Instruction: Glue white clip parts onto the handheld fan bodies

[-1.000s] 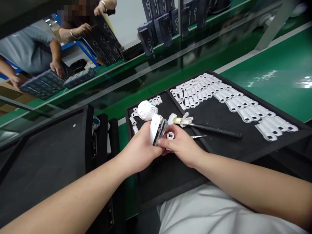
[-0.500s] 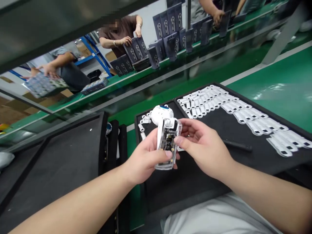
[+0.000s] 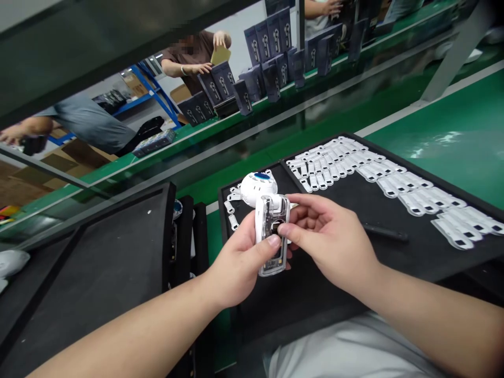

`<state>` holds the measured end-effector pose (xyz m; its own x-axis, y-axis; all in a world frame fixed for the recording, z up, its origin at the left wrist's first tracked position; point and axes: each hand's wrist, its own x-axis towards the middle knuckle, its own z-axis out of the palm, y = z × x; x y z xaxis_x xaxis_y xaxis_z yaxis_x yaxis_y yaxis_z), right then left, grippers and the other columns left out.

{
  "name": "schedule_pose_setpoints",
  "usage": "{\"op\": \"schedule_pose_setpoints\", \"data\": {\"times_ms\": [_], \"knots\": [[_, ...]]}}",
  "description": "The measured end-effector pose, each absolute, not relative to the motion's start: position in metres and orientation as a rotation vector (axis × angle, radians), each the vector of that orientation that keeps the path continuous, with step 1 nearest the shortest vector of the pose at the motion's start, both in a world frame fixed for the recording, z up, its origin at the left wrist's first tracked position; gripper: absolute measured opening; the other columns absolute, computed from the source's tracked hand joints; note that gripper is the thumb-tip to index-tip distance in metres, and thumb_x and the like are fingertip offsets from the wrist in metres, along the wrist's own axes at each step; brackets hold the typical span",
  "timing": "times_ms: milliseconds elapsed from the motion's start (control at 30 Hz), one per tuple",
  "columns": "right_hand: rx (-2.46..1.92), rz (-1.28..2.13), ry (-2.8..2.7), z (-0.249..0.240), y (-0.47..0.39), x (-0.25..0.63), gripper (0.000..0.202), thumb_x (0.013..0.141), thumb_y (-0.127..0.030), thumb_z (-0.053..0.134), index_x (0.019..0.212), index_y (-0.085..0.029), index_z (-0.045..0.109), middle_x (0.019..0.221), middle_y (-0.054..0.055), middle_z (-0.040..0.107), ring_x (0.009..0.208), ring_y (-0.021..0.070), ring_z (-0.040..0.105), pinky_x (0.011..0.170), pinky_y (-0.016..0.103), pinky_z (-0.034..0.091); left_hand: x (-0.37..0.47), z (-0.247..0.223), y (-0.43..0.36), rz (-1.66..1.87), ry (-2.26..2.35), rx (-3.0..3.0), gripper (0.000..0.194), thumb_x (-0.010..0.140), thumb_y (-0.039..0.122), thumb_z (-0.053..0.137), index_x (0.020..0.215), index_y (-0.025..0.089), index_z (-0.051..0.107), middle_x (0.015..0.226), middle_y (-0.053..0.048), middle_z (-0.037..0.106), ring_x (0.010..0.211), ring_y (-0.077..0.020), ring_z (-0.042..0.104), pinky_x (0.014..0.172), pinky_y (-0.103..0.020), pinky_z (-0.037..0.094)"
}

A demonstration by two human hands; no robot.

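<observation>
A white device (image 3: 259, 189) with a round head and a blue disc on top is held upright at the centre. Its handle has a clear cover (image 3: 271, 265) over dark inner parts. My left hand (image 3: 240, 262) wraps round the handle from the left, its thumb across the cover. From the right, my right hand (image 3: 334, 236) grips the handle's edge, thumb on the cover's middle and fingers behind. Part of the handle is hidden by both thumbs.
A black tray (image 3: 366, 268) holds rows of white strips (image 3: 417, 191) and a black stick (image 3: 386, 233). Black trays (image 3: 106, 273) stand at left. Across the green bench, dark boxes (image 3: 271, 37) stand before a person in brown (image 3: 200, 47). Other people work at both sides.
The device has turned more upright, with the clear cover lying closer along its white body. My right thumb has shifted slightly left. The person in brown now holds a yellow piece.
</observation>
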<state>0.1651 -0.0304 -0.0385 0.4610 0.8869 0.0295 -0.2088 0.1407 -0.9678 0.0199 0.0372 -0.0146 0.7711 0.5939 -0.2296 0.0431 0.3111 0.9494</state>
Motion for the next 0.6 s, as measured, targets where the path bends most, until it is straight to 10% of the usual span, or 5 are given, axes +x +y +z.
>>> {"op": "schedule_pose_setpoints", "data": {"times_ms": [300, 600], "knots": [[-1.072, 1.029, -0.802, -0.057, -0.037, 0.156, 0.06, 0.065, -0.03, 0.086, 0.118, -0.027, 0.058, 0.118, 0.006, 0.065, 0.101, 0.0226, 0.066, 0.087, 0.038, 0.058, 0.02, -0.011, 0.034, 0.577, 0.586, 1.179, 0.046, 0.084, 0.038, 0.071, 0.125, 0.023, 0.06, 0.123, -0.009, 0.065, 0.11, -0.0273, 0.062, 0.094, -0.04, 0.05], [-1.213, 1.054, -1.135, -0.07, -0.04, 0.148, 0.024, 0.075, -0.023, 0.079, 0.096, -0.023, 0.068, 0.091, 0.002, 0.072, 0.085, 0.0228, 0.07, 0.077, 0.036, 0.058, 0.022, -0.012, 0.034, 0.659, 0.791, 1.312, 0.052, 0.066, 0.06, 0.083, 0.086, 0.015, 0.063, 0.078, -0.004, 0.063, 0.071, -0.017, 0.06, 0.067, -0.029, 0.053]]}}
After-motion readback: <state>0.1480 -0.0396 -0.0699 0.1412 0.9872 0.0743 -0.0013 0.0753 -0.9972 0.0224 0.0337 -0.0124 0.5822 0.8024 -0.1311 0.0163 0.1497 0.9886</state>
